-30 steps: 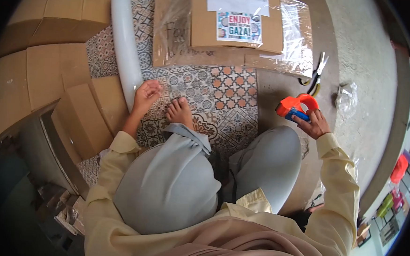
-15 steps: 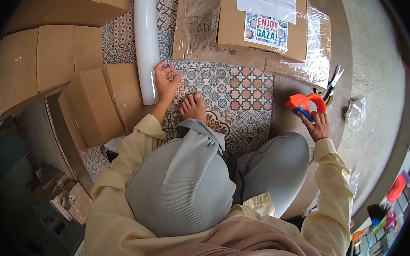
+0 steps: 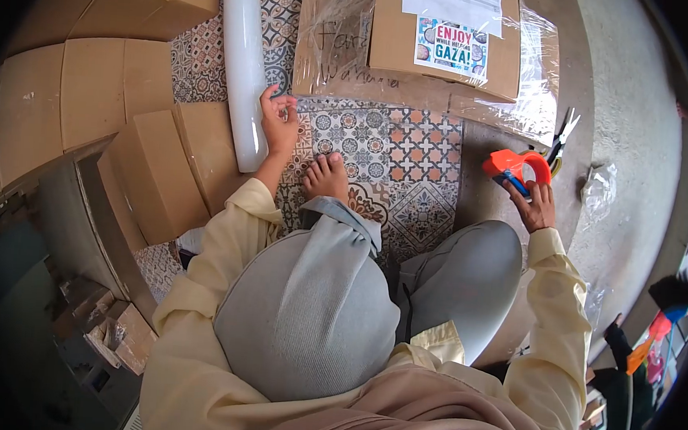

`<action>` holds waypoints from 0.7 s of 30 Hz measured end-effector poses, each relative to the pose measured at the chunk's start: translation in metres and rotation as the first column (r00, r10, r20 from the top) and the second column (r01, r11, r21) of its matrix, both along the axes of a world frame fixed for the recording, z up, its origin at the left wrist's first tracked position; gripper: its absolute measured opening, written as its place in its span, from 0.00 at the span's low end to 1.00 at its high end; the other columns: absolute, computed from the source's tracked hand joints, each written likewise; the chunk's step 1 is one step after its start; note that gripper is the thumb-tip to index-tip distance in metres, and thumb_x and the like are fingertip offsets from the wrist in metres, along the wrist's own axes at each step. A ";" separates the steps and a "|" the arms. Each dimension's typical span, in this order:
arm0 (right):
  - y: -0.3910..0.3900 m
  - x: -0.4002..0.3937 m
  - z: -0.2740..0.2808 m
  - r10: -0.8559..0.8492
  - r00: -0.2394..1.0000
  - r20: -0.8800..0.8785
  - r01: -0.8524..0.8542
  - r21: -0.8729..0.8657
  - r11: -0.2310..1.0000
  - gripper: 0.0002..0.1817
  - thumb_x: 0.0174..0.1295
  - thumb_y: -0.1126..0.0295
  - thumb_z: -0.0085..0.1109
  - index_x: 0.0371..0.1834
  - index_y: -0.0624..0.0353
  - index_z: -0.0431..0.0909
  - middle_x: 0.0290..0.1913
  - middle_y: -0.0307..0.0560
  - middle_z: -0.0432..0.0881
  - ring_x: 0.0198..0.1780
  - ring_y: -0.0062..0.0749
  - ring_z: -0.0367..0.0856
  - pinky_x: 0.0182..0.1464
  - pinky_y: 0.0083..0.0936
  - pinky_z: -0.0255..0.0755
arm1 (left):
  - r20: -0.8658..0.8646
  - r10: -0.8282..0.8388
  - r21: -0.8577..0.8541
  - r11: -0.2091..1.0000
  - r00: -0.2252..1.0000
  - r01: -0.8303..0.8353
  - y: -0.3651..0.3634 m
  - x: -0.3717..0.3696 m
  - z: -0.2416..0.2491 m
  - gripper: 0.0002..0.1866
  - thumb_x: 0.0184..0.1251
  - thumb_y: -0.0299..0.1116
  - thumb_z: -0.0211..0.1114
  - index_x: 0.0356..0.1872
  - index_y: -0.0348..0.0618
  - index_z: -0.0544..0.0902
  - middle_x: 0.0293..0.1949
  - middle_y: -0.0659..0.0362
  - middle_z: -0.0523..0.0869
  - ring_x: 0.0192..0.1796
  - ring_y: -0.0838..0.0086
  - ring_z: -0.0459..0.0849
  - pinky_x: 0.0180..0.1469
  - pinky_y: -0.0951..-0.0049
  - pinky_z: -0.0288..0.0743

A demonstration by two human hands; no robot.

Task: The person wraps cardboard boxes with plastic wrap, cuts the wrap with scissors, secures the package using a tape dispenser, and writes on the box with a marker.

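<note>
My right hand grips the lower side of an orange tape dispenser with a blue part, beside my bent knee. Just behind the dispenser lie scissors with dark handles. My left hand is raised over the patterned mat, fingers apart and holding nothing, right beside a long white roll. Ahead, a small brown box with a printed label and a paper rests on a larger plastic-wrapped carton bearing handwriting.
Several brown cartons stand at the left. Crumpled clear plastic lies on the floor at the right. My bare foot is on the patterned mat. A torn box sits at the lower left.
My left hand has risen slightly toward the wrapped carton, with its fingers spread differently. My right hand and the dispenser have barely shifted. Dark shapes now show at the lower right edge.
</note>
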State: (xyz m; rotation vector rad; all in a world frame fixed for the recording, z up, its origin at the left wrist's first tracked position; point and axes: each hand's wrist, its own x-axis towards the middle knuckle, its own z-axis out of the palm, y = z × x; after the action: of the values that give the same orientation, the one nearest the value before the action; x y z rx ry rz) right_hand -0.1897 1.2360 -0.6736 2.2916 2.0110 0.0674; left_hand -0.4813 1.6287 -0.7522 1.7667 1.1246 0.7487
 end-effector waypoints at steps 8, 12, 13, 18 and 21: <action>0.002 0.009 -0.001 -0.023 1.000 0.015 0.023 0.012 1.000 0.37 0.44 0.79 0.50 0.57 0.26 0.60 0.36 0.42 0.66 0.35 0.36 0.67 0.42 0.31 0.66 | -0.056 0.055 0.126 0.991 0.997 -0.048 -0.002 0.007 -0.006 0.25 0.48 0.16 0.57 0.49 0.41 0.61 0.34 0.58 0.76 0.37 0.75 0.77 0.37 0.79 0.67; 0.002 0.013 -0.006 -0.046 0.999 0.013 0.046 0.025 0.999 0.36 0.44 0.78 0.50 0.58 0.26 0.60 0.37 0.42 0.66 0.36 0.36 0.67 0.43 0.32 0.66 | 0.040 0.092 0.058 0.994 0.995 -0.095 -0.003 0.013 -0.012 0.24 0.47 0.15 0.58 0.47 0.39 0.61 0.35 0.55 0.73 0.37 0.72 0.77 0.38 0.77 0.69; 0.003 0.013 -0.006 -0.059 0.998 0.011 0.059 0.006 0.998 0.37 0.45 0.78 0.49 0.58 0.25 0.59 0.37 0.42 0.66 0.36 0.36 0.67 0.43 0.32 0.66 | 0.024 0.088 0.092 0.992 0.996 -0.090 -0.002 0.013 -0.014 0.25 0.46 0.15 0.58 0.47 0.38 0.61 0.36 0.54 0.71 0.36 0.71 0.77 0.39 0.77 0.70; 0.005 0.016 -0.007 -0.060 0.998 0.028 0.061 -0.017 0.998 0.37 0.45 0.78 0.49 0.59 0.25 0.58 0.37 0.43 0.66 0.37 0.36 0.67 0.44 0.31 0.65 | 0.027 0.114 0.171 0.978 0.993 -0.117 -0.001 0.022 -0.013 0.26 0.42 0.16 0.60 0.46 0.38 0.62 0.38 0.52 0.69 0.34 0.68 0.78 0.38 0.75 0.70; 0.006 0.015 -0.006 -0.064 0.998 0.026 0.065 -0.043 0.997 0.37 0.45 0.79 0.49 0.59 0.25 0.57 0.37 0.42 0.67 0.37 0.36 0.67 0.44 0.31 0.65 | -0.108 0.198 0.207 0.963 0.974 -0.173 -0.003 0.032 -0.012 0.28 0.40 0.21 0.62 0.47 0.39 0.62 0.42 0.51 0.67 0.30 0.67 0.77 0.37 0.75 0.71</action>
State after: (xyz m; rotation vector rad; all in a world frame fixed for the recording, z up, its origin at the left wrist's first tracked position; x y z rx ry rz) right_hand -0.1742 1.2419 -0.6793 2.3151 1.9051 0.0461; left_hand -0.4498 1.6253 -0.7640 1.9138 1.3569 0.8953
